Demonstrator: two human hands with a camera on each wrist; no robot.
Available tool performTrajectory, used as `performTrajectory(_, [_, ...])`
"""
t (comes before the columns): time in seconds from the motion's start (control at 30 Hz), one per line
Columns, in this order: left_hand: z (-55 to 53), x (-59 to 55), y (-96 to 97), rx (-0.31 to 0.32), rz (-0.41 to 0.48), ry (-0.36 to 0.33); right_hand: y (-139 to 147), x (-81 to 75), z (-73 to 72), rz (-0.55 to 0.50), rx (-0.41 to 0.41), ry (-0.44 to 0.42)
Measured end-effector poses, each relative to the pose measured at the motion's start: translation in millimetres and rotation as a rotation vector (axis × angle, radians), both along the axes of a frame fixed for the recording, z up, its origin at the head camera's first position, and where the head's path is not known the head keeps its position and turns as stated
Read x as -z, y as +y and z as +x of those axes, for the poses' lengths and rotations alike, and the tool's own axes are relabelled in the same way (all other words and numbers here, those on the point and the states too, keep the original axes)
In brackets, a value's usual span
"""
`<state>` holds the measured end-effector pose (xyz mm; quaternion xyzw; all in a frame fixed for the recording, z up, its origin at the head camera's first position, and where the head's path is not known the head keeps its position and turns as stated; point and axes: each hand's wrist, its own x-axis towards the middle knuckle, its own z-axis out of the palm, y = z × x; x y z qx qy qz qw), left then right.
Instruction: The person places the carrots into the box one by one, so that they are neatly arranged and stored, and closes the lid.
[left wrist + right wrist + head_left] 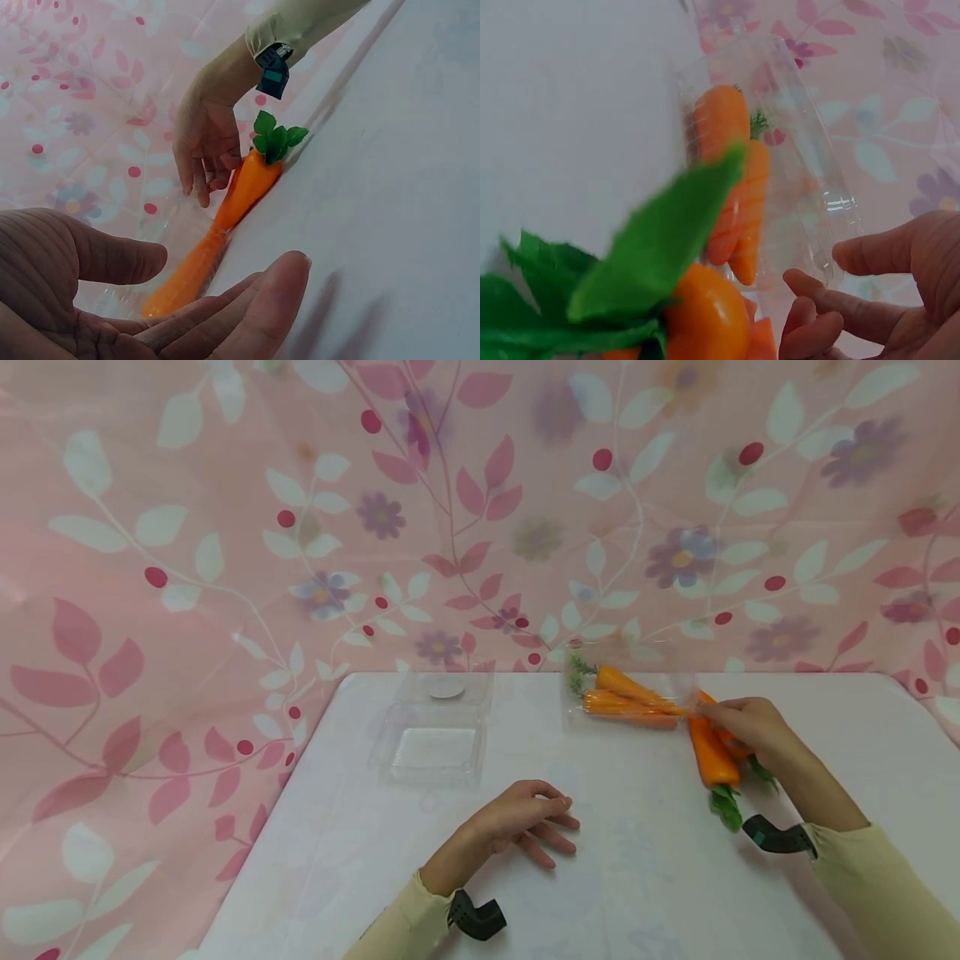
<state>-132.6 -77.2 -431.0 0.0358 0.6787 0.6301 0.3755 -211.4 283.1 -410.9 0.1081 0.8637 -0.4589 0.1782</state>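
At the back right of the table, a clear plastic box (628,652) holds several orange carrots (630,689) with feathery green tops. My right hand (742,722) is at its right end; in the right wrist view the box's edge (829,271) passes between thumb and index finger, which pinch it. Just below that hand lie loose carrots (712,756) with broad green leaves (667,236), one partly hidden by the hand. My left hand (525,822) hovers over the front middle of the table, fingers apart and slightly bent, holding nothing.
An opened clear plastic container (431,768) with a raised lid (450,681) stands at the back left on the white table (315,860). A pink flowered cloth (450,527) hangs behind the table and along its left side.
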Motion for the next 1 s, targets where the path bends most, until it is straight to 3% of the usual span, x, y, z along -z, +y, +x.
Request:
performTrajectory(0.17, [0.4, -1.9, -1.0, -0.008, -0.037, 0.063, -1, -1.2, 3.6, 0.067, -0.048, 0.054])
performTrajectory(0.33, [-2.8, -9.6, -6.1, 0.004, -0.038, 0.104, 2, -2.8, 6.4, 0.092, -0.075, 0.053])
performTrajectory(0.63, [-14.0, -34.2, -27.6, -0.022, -0.036, 0.204, 9, -1.7, 10.3, 0.11, -0.088, 0.072])
performTrajectory(0.8, [-22.8, -50.2, -46.8, -0.052, -0.063, 0.308, 9, -2.1, 13.4, 0.108, -0.068, 0.079])
performTrajectory(1.0, [-31.5, -58.8, -68.6, -0.182, -0.212, 0.514, 8, -2.8, 17.9, 0.113, -0.074, 0.123])
